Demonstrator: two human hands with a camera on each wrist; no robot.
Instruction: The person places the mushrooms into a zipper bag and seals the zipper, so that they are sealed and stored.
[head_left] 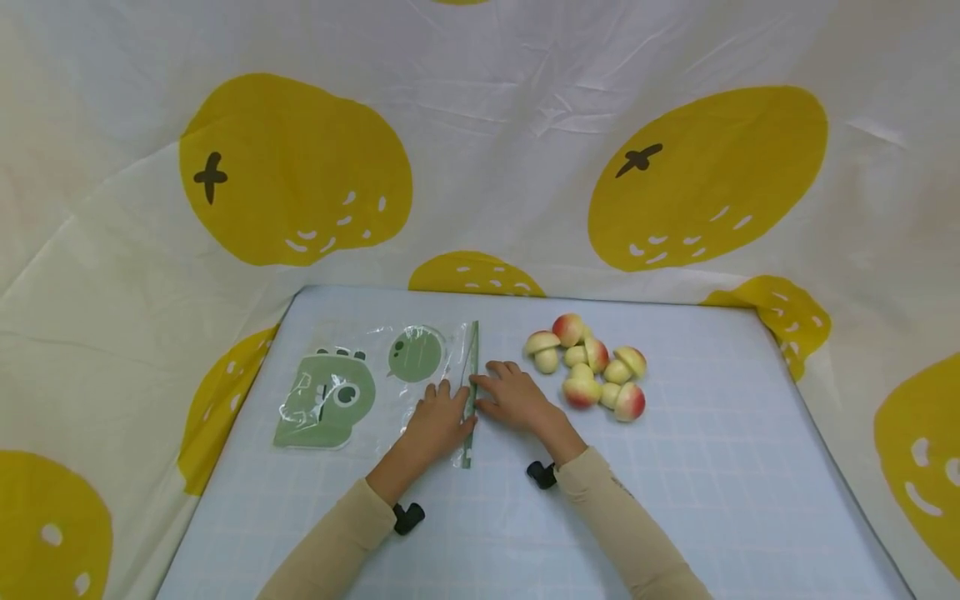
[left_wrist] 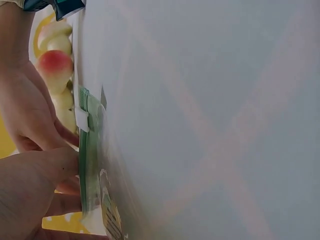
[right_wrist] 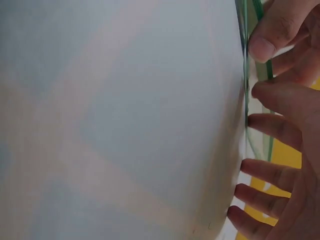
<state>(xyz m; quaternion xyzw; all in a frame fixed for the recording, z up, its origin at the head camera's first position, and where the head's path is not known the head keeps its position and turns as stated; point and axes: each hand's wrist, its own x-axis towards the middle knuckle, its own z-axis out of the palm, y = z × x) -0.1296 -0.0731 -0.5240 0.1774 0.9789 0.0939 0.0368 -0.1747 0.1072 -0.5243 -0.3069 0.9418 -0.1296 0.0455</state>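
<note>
Both hands (head_left: 480, 408) — touching zip bag (head_left: 390, 375) edge

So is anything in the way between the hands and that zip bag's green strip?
Nothing visible. Both the left hand and right hand already touch the bag at its green strip; the toy mushrooms lie apart to the right.
</note>
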